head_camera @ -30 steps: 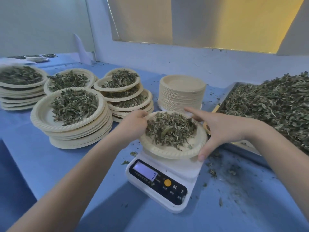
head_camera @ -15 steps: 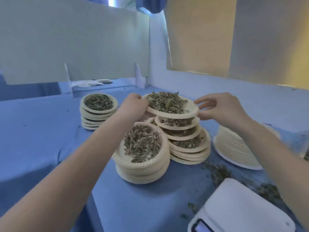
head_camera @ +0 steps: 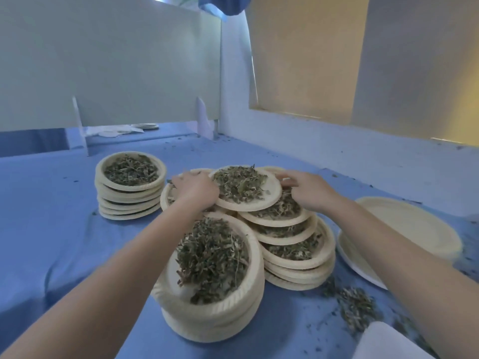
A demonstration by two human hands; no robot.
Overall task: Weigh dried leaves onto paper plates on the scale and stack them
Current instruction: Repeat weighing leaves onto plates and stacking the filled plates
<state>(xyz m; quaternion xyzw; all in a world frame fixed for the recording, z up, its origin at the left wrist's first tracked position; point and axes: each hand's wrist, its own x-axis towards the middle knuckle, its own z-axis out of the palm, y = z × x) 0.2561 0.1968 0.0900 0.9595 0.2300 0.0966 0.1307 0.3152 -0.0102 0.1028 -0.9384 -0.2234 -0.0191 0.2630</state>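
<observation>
Head view: both arms reach forward over the blue desk. Left hand grips the left rim of the top paper plate, fingers curled over the edge. Right hand holds the right rim of the same plate, fingers bent along it, thumb side toward the plate. Plate is cream, fluted rim, tilted slightly, carrying a loose mound of dried leaves, dull green-brown, stemmy. It sits over the middle stack of filled plates, which is staggered and leaning right. Near stack in front holds a bigger leaf pile on top. Far-left stack also topped with leaves. Another filled plate shows partly behind the left hand. Right: stack of empty plates. Spilled leaves on desk at near right, beside the white scale corner.
</observation>
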